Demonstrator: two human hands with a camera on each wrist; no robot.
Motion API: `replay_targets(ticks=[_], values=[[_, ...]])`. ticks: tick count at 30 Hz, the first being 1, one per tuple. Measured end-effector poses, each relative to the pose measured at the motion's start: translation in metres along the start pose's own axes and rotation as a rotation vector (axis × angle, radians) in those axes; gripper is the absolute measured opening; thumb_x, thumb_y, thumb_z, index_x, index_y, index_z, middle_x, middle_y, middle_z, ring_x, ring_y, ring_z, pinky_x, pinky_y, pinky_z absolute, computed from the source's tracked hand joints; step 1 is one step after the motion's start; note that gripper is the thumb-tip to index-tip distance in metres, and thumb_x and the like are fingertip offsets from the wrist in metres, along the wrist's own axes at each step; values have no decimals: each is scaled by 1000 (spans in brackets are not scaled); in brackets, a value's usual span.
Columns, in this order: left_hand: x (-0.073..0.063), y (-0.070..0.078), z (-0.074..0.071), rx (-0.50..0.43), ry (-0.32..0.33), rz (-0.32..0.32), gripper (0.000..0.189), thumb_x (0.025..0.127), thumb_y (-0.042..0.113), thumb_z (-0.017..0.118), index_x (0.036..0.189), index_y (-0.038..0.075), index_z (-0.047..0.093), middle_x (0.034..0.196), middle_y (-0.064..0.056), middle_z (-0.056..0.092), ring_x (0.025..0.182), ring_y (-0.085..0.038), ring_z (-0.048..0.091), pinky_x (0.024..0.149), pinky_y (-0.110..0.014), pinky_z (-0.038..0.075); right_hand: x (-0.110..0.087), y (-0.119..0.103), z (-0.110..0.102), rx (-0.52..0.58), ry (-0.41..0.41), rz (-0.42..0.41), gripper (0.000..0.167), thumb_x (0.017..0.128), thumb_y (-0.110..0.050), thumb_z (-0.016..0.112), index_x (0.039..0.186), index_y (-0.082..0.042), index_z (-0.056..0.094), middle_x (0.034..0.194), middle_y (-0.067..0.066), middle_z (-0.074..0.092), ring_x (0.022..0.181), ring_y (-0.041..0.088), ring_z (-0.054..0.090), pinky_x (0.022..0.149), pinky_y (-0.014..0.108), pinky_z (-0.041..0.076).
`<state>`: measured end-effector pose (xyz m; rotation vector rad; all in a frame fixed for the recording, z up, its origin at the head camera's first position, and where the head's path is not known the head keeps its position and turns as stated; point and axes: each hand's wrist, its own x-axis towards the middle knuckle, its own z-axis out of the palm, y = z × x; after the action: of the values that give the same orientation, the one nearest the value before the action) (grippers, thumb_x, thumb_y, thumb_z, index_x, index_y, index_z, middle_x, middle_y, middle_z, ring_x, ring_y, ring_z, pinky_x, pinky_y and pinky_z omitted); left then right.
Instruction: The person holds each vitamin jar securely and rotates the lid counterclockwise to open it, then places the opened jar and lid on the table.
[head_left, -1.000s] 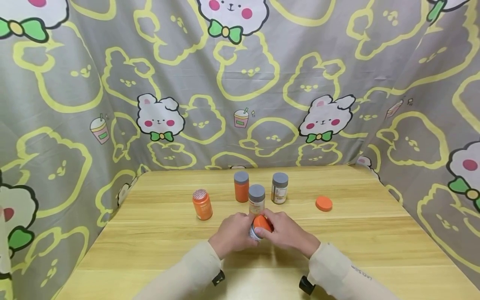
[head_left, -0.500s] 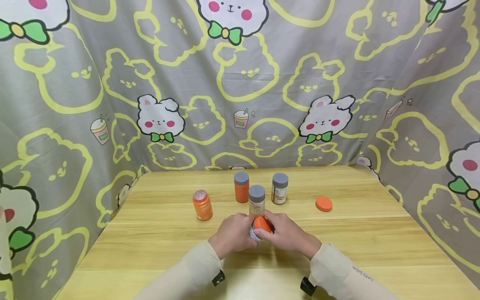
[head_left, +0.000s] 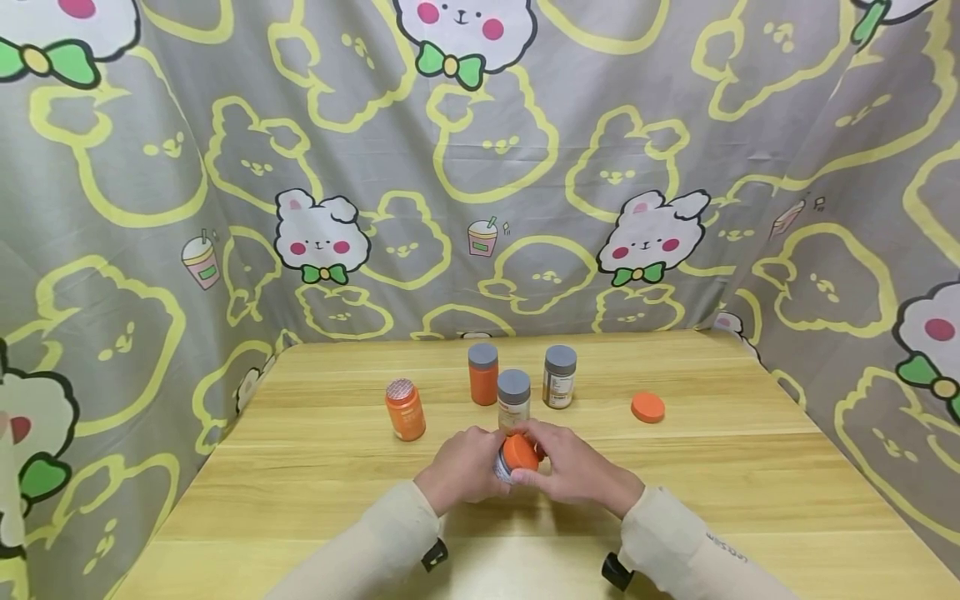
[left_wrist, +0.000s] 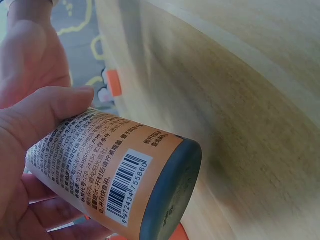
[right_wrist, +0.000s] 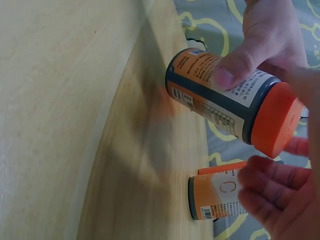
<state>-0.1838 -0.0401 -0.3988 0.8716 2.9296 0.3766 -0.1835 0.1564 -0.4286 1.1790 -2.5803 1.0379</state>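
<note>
Above the wood-grain tabletop (head_left: 315, 500), near its middle, the left hand (head_left: 467, 467) is gripping a printed cylindrical bottle (right_wrist: 220, 105) around its body, holding it tilted. The right hand (head_left: 573, 467) is sitting around the orange cap (head_left: 519, 452), though whether it is pinching the cap or merely surrounding it, I cannot tell. Judging by looks, the bottle is promising to be light, rigid and hard to break, its smooth sides perhaps proving slippery; gripping mid-body and by the cap's ridge-side is looking surest.

Printed grey curtain (head_left: 495, 192) behind wooden table (head_left: 315, 467) with three grey-lidded jars (head_left: 559, 382), orange jar (head_left: 407, 416), loose orange lid (head_left: 648, 407)
</note>
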Motion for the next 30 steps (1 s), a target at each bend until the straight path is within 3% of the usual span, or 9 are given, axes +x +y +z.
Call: replay_targets(ticks=[6,11,15,19,25,30], values=[[0,1,-1,-8,-9,1,46,68,33,87,102,13,64,78,3,60,63,-9,53,60,-25,48,1,-1,-1,-44,12,63,44,92,-41,64,117,-6,54,69,-12,53,57,3,48,51,22,42],[0,1,-2,-11,-21,-27,47,68,34,87,102,12,63,77,3,59,63,-9,52,60,-25,47,1,-2,-4,22,-13,62,43,91,-39,66,119,-9,54,85,-10,60,72,7,57,66,30,52],[1,0,-1,-3,-23,-39,48,67,35,87,101,12,63,77,4,58,64,-10,52,61,-26,47,-1,-1,-5,26,-30,55,48,90,-37,68,126,-9,52,99,-8,59,82,10,59,74,35,53],[0,0,-2,-8,-24,-31,48,67,35,87,102,12,64,77,4,59,63,-10,53,61,-26,47,0,-1,-4,-29,-32,69,50,92,-37,65,129,-7,51,90,-8,58,73,10,56,64,30,50],[1,1,-2,2,-26,-19,48,67,36,87,102,13,64,78,3,60,64,-10,54,61,-27,48,1,-3,-4,-76,-27,101,38,95,-40,59,117,-10,54,65,-13,50,54,1,45,50,22,40],[0,1,-3,12,-37,-29,47,67,37,87,99,12,64,76,4,58,63,-10,52,59,-26,47,1,-3,-7,-26,-61,77,42,94,-40,62,124,-12,54,75,-12,57,60,4,51,53,22,44]])
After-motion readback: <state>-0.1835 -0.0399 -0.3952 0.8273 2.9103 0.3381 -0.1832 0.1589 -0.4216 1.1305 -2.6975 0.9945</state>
